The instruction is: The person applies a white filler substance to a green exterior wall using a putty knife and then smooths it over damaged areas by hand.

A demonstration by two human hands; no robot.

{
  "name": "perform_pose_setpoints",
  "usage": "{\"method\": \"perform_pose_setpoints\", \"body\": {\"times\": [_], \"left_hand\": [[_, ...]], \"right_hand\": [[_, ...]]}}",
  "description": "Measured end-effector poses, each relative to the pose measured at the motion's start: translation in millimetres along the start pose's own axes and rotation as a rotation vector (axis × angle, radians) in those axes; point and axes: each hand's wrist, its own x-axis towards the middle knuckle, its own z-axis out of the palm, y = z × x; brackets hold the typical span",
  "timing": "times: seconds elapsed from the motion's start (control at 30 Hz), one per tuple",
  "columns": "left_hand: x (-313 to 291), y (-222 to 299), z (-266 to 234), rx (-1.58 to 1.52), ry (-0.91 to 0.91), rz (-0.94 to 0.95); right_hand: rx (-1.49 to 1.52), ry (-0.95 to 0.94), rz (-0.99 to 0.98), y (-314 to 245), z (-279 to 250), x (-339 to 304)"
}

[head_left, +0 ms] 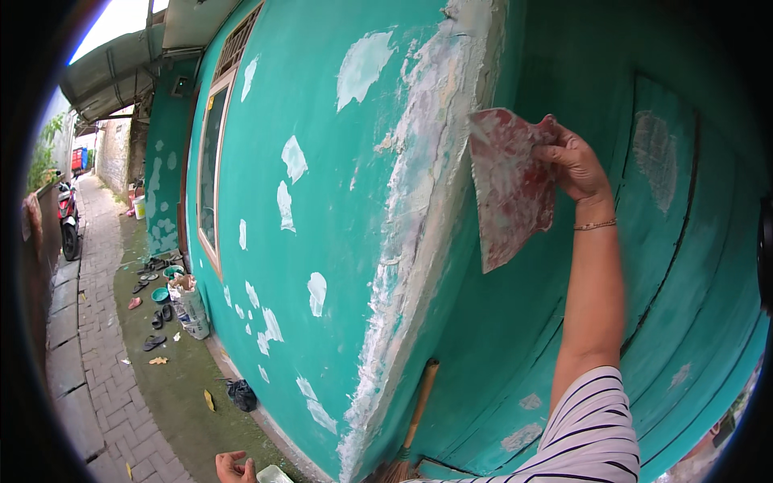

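Note:
My right hand (573, 165) is raised and grips a wide putty spreader (515, 181), reddish and smeared with pale filler. The spreader's long edge is beside the upper part of the wall corner (431, 161), which carries a rough white and grey band of filler. Whether the edge touches the corner, I cannot tell. At the lower edge my left hand (235, 467) shows only in part, its fingers curled. Right beside it is a pale container (274, 475), mostly cut off; whether the hand holds it is unclear.
White filler patches dot the green wall (338, 201). A broom (419, 414) leans near the corner's foot. Along the wall base lie a black plastic bag (241, 394), a white sack (190, 306), a green basin (160, 295) and several sandals. A motorcycle (69, 217) stands on the paved alley's left.

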Motion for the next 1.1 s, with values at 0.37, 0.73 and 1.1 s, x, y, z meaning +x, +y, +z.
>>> {"method": "perform_pose_setpoints", "body": {"times": [0.37,0.73,1.1], "left_hand": [[-2,2,11,-0.058,-0.024,-0.028],[-11,-13,6,-0.037,0.021,-0.058],[0,3,16,-0.040,-0.072,-0.038]], "right_hand": [[0.061,0.141,-0.147,-1,-14,70],[0.075,0.192,-0.240,-59,-30,48],[0.126,0.200,-0.085,40,21,19]]}}
